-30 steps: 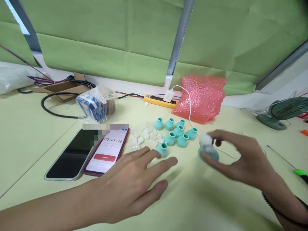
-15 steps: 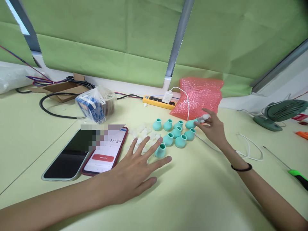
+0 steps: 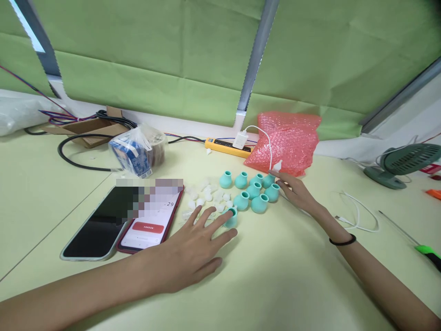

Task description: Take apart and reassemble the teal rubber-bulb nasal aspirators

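Observation:
My left hand [image 3: 196, 248] is spread open, palm down, over the table. Its fingertips reach the small translucent white plastic pieces [image 3: 208, 195] and overlap the nearest teal bulb [image 3: 233, 219]. At the far right of the group, my right hand [image 3: 296, 191] has its thumb and index finger on a teal squeeze bulb [image 3: 267, 181]. A translucent white nozzle [image 3: 277, 165] shows just above that bulb; whether it sits in the bulb's mouth is hidden by the fingers. Several other teal bulbs [image 3: 259, 203] stand upright with their round mouths facing up.
Two phones [image 3: 98, 225] lie left of my left hand. A yellow power strip [image 3: 225, 148] and pink bubble wrap [image 3: 285, 142] are at the back. On the right are a white cable [image 3: 358, 211], a screwdriver [image 3: 427, 250] and a green fan [image 3: 406, 158]. A bagged blue box [image 3: 129, 154] stands back left.
My right hand has lowered and moved slightly left. The bulb at its fingers has gone from lying tilted to more upright, with the nozzle pointing up. My left hand has shifted slightly left.

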The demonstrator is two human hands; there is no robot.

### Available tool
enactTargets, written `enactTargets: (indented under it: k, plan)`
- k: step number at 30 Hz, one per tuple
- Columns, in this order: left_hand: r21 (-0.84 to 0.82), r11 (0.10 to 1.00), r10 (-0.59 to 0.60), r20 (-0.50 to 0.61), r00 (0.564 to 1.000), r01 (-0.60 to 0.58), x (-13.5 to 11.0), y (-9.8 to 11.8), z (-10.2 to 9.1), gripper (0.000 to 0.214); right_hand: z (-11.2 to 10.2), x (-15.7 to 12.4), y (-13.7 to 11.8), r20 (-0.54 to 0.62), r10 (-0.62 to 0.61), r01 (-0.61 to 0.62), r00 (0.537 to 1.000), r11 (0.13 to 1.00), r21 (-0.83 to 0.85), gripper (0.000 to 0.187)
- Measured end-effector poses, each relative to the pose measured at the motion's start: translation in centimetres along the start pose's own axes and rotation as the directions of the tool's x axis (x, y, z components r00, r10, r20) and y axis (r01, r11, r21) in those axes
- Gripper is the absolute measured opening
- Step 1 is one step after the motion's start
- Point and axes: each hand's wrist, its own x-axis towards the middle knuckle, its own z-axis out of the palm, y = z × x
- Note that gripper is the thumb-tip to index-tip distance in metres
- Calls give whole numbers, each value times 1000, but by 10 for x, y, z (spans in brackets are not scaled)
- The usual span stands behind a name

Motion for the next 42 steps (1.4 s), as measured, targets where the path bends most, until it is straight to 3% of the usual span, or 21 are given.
enactTargets:
  k: [6,10,16,20,24,26,28,31,36,42]
  plan:
    - [-61,997,33,-52,998,-37,3,3,-4,37,-5,2,0,-25,-15,14,1000,999,-46,33]
    - [-73,996,41,-50,998,-44,3,4,-4,36,-8,2,-6,-159,-20,7,987,997,-82,27]
    - [-76,996,49,-27,998,-51,-1,13,-11,30,-12,0,-35,-459,-83,31,885,992,-120,20]
    - [-52,996,70,-49,996,-73,-3,18,-12,28,-8,-8,-72,-513,-223,180,829,975,-132,15]
    - [-30,992,120,-42,992,-122,-4,17,-10,36,0,-25,-119,-362,-387,371,848,921,-115,17]
    - [-46,988,146,-31,989,-148,-5,15,-12,37,4,-34,-139,-114,-474,471,873,881,-53,28]
    - [-71,986,151,-36,988,-153,-5,11,-17,34,8,-41,-150,107,-426,432,898,902,-30,39]
    - [-84,993,84,-38,996,-86,-3,-2,-23,27,15,-44,-155,285,-278,298,917,954,-27,43]
    - [55,997,-60,-52,997,63,4,-28,-18,25,17,-40,-152,407,-168,195,898,980,-25,27]
    - [159,987,0,-41,999,7,3,-33,4,27,7,-35,-148,412,17,95,911,963,-251,14]
